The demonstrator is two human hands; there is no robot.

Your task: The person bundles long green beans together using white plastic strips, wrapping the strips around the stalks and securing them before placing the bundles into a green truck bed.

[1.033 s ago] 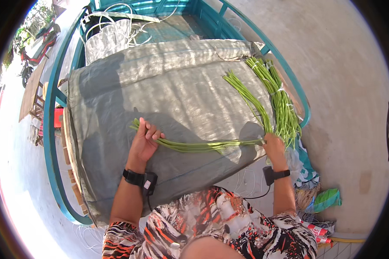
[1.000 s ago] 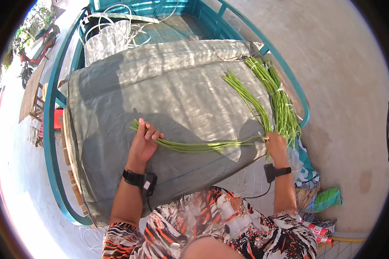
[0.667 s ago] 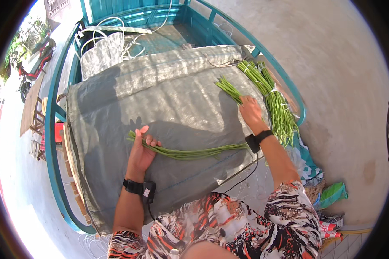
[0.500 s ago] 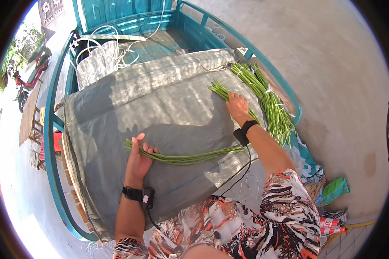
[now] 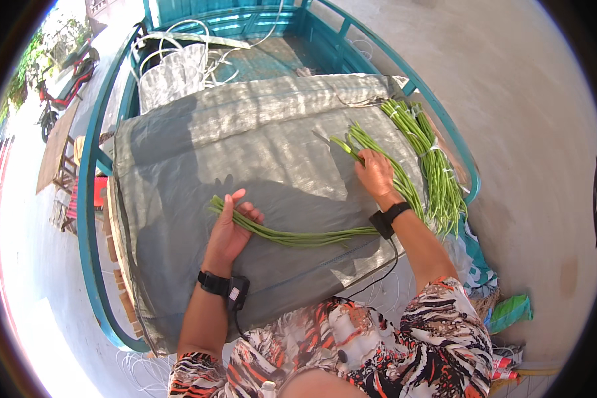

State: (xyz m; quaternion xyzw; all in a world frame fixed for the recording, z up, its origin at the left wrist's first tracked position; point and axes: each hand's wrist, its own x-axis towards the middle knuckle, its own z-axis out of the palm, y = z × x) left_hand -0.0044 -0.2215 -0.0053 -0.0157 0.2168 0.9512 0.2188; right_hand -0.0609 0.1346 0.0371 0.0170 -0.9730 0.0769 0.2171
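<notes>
My left hand (image 5: 229, 233) is curled around one end of a thin bunch of long green beans (image 5: 298, 237), its thumb and fingertips raised. The bunch stretches rightward over the grey sheet, and its far end passes behind my right wrist. My right hand (image 5: 376, 174) is closed in a pinch on a few bean tips (image 5: 345, 147) that poke out beyond its fingers. Beside and partly under that hand lies a loose pile of long beans (image 5: 398, 174). Farther right are long bean bundles (image 5: 438, 169) tied with white bands.
The grey sheet (image 5: 278, 132) covers a raised surface across a teal cart, bordered by its rails (image 5: 89, 219). White straps (image 5: 212, 66) lie at the back left. A dark cable (image 5: 378, 270) hangs from my right wristband. Bags (image 5: 511, 314) stand on the floor at right.
My right hand, earlier spread over the loose beans, has drawn in its fingers and pulled a few tips leftward from the pile. My left hand keeps its bunch. The whole view has shifted slightly.
</notes>
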